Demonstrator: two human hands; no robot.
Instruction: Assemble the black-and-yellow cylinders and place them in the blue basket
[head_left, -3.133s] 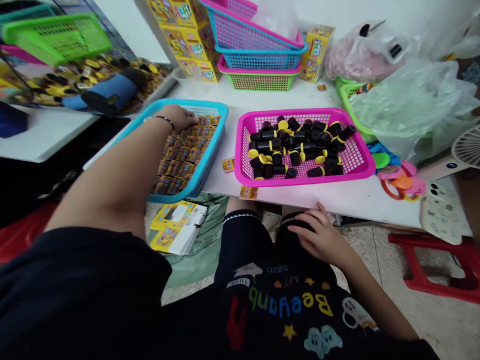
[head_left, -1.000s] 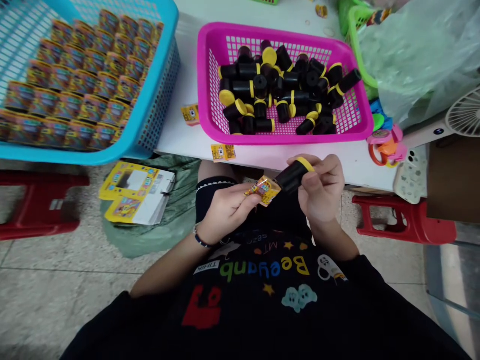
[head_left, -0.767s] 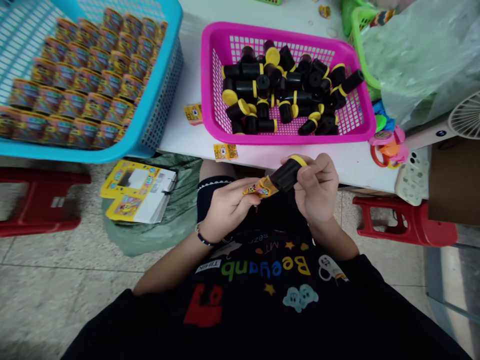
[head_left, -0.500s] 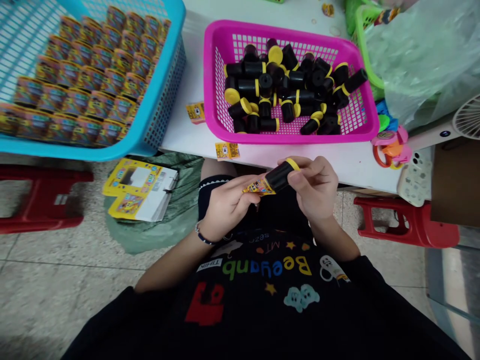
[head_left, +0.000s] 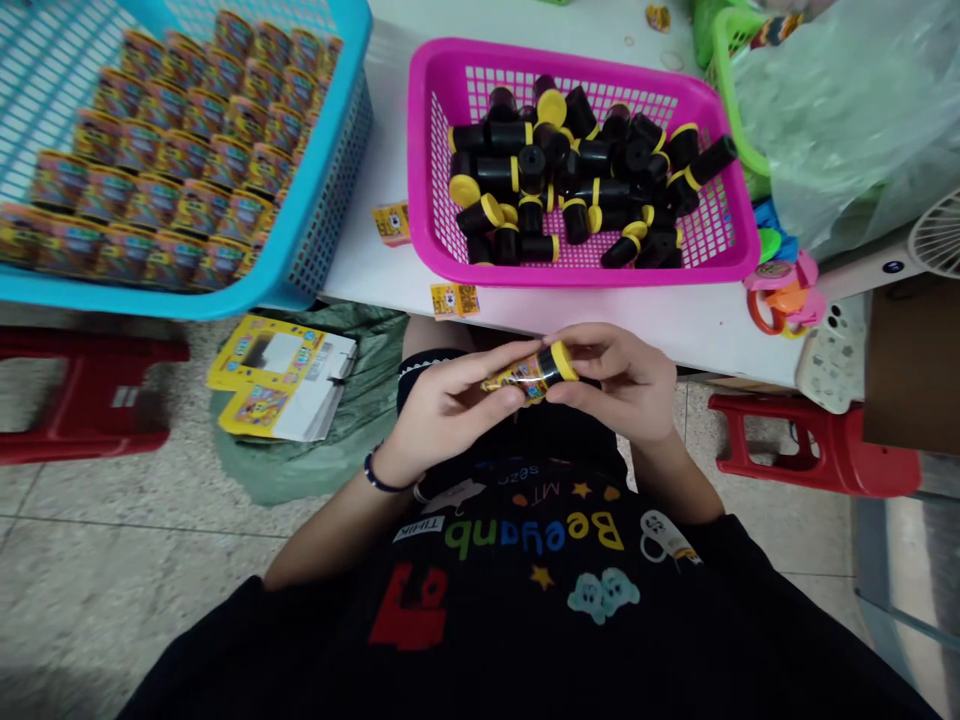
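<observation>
The left hand (head_left: 450, 405) and the right hand (head_left: 619, 385) are coming together just below the pink basket (head_left: 421, 150), with their fingers closing around a black tube (head_left: 544, 372). The tube has a yellow cap (head_left: 564, 360) at its right end and a printed paper strip (head_left: 510, 382) along it. I cannot tell whether the strip is inside the tube or wrapped around it.

The grip is resting on fingertips alone, so a slight loosening could be sending the smooth tube down to the floor. Uneven pressure could be creasing or tearing the paper, and twisting could be loosening the cap. Left of the pink basket, the blue basket (head_left: 346, 160) is holding tightly packed rows of colourful rolls (head_left: 150, 190). Inside the pink basket, loose tubes (head_left: 570, 190) are heaped, and one by the rim could tip out if the basket gets knocked.
</observation>
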